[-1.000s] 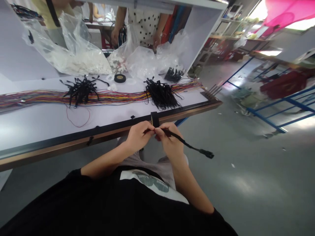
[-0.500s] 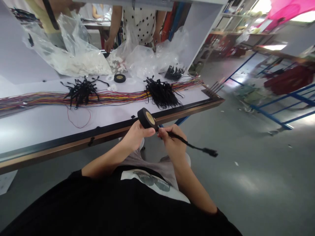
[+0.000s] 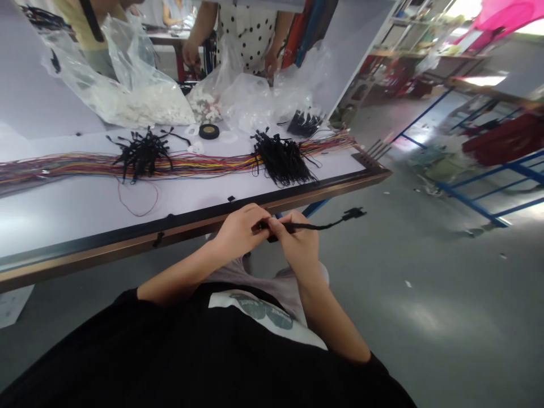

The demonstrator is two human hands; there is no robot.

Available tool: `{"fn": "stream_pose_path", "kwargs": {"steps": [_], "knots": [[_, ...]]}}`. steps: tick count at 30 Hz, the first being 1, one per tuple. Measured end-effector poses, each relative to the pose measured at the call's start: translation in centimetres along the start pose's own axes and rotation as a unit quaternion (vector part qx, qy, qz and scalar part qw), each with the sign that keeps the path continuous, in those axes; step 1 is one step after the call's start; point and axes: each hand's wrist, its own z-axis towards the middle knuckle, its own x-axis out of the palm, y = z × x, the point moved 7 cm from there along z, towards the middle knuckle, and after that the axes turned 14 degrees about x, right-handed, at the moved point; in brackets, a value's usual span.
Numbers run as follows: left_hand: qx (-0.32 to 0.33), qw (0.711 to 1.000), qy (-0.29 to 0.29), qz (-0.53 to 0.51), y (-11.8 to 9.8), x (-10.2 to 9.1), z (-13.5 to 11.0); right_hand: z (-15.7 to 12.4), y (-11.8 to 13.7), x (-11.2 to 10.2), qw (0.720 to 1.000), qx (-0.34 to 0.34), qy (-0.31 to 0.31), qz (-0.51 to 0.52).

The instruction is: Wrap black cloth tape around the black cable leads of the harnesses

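My left hand (image 3: 242, 229) is closed around a roll of black tape (image 3: 260, 226), most of it hidden by the fingers. Beside it, my right hand (image 3: 300, 241) pinches a black taped cable (image 3: 317, 227). The cable's free end points right and carries a black connector (image 3: 353, 213). The two hands meet in front of the table's edge, with the thumbs nearly touching. Ahead of them on the table lie a large bundle of black connector leads (image 3: 283, 158) and a smaller bundle of black connector leads (image 3: 143, 154).
Long coloured wires (image 3: 204, 165) run along the white table (image 3: 85, 212). A second tape roll (image 3: 209, 131) lies behind them. Clear plastic bags (image 3: 140, 99) of small white parts stand at the back. Across the table is a person in a dotted top (image 3: 249, 37).
My left hand has turned over the tape roll, now mostly covered, and moved closer against the right hand. The cable's connector end has swung upward.
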Motion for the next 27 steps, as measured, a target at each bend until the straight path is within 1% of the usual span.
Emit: {"fn": "stream_pose_path", "kwargs": {"steps": [3, 6, 8, 11, 15, 19, 21, 24, 27], "knots": [[0.02, 0.997, 0.021, 0.074, -0.3, 0.2, 0.4, -0.1, -0.2, 0.4, 1.0, -0.001, -0.008, -0.003], [0.022, 0.993, 0.039, 0.107, 0.3, 0.6, 0.5, -0.1, -0.5, 0.7, 1.0, -0.015, -0.003, -0.009], [0.021, 0.994, 0.03, 0.106, 0.9, 0.6, 0.5, 0.1, -0.7, 1.2, 0.999, -0.033, 0.022, -0.029], [0.007, 0.996, 0.006, 0.094, 1.6, 0.2, 0.5, 0.3, -0.6, 1.9, 0.992, -0.069, 0.057, -0.091], [-0.048, 0.998, -0.013, 0.047, 2.5, -0.2, 0.3, 0.8, -0.4, 2.8, 0.967, -0.101, 0.107, -0.21], [-0.101, 0.994, -0.033, -0.022, 3.5, 0.0, -0.2, 1.1, -0.2, 3.8, 0.921, -0.123, 0.175, -0.326], [-0.13, 0.99, -0.038, -0.048, 4.0, 0.3, -0.5, 1.3, 0.0, 4.0, 0.895, -0.136, 0.17, -0.39], [-0.154, 0.984, -0.068, -0.06, 4.7, 0.3, -0.6, 1.7, 0.4, 4.2, 0.862, -0.143, 0.121, -0.47], [-0.177, 0.973, -0.113, -0.098, 5.5, 0.2, -0.6, 1.6, 0.9, 4.5, 0.848, -0.159, 0.071, -0.501]]}}
